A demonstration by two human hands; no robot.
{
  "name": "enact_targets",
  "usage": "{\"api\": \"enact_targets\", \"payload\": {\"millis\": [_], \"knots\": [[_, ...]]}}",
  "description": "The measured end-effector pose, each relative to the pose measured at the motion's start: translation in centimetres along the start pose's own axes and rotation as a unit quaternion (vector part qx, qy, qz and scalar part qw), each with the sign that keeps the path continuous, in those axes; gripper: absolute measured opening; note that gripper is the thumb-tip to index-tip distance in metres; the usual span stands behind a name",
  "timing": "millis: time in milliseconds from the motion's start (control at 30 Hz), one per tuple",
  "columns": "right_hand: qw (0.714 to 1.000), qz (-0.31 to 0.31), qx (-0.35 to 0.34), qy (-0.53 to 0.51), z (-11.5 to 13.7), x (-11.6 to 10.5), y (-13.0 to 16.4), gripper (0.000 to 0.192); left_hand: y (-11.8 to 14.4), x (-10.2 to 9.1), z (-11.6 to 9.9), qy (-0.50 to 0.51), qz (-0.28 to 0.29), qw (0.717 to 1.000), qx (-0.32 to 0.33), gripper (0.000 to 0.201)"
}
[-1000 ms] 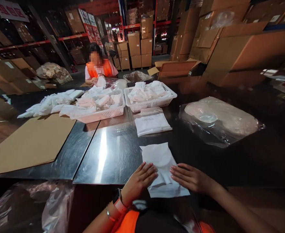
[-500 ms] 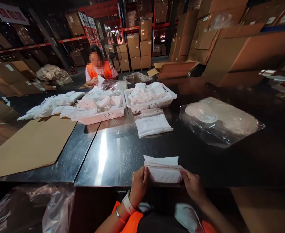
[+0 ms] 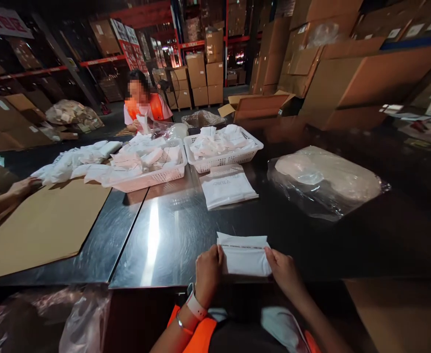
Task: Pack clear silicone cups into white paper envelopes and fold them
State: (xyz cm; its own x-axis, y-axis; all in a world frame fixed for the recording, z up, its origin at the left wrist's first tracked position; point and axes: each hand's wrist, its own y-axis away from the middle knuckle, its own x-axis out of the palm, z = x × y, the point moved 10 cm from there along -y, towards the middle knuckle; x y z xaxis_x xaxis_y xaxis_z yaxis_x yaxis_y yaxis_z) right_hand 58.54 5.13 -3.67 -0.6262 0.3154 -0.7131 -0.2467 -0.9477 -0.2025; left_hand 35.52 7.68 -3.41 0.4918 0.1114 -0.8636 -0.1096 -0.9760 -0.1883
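Between my hands, at the front edge of the dark metal table, is a white plastic mailing bag with a dark printed line across its upper part. My left hand is closed on its left edge, thumb on top. On the right edge, my right hand pinches it in the same way. Farther back lies a flat stack of white bags with faint lettering. Behind that stack stands a white perforated basket heaped with white packets, and a second basket is beside it, also heaped.
A clear plastic bag with pale contents lies at the right. On the left are a brown cardboard sheet, loose white packets and another person's hand. A person in an orange vest sits across the table.
The mailing bag's top strip now lies flatter, its printed line straighter, with my hands still on both edges. Another person's arm has come in at the left, reaching the loose packets.
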Motion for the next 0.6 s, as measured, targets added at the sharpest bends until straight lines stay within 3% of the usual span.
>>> {"api": "enact_targets", "payload": {"millis": [67,133,200,267,367,467,533,600], "knots": [[1.000,-0.002,0.004,0.004,-0.3,0.2,-0.2,0.075,-0.2,-1.9,-1.2,-0.058,-0.046,0.997,0.019,0.029],[1.000,0.003,0.002,0.012,-0.5,0.4,-0.2,0.076,-0.1,-3.0,-4.7,-0.117,-0.090,0.980,0.136,0.024],[0.998,0.025,0.002,0.049,-0.8,0.7,-0.1,0.076,0.9,-1.9,-9.1,-0.137,-0.069,0.934,0.322,0.029],[0.988,0.039,0.018,0.149,-1.2,0.5,0.0,0.071,1.9,0.2,-11.4,-0.131,-0.007,0.890,0.437,0.035],[0.946,-0.045,0.000,0.322,0.1,-2.2,0.1,0.054,1.0,2.2,-11.5,-0.121,0.038,0.895,0.428,0.044],[0.917,-0.137,-0.193,0.321,5.2,-2.6,0.9,0.042,0.7,3.3,-11.0,-0.094,0.062,0.903,0.414,0.048],[0.899,-0.098,-0.332,0.268,7.6,-0.4,1.8,0.043,0.8,3.6,-10.5,-0.069,0.083,0.907,0.407,0.054],[0.885,-0.038,-0.396,0.240,8.1,2.2,2.3,0.046,0.7,3.6,-9.9,-0.051,0.099,0.911,0.396,0.060]]}}
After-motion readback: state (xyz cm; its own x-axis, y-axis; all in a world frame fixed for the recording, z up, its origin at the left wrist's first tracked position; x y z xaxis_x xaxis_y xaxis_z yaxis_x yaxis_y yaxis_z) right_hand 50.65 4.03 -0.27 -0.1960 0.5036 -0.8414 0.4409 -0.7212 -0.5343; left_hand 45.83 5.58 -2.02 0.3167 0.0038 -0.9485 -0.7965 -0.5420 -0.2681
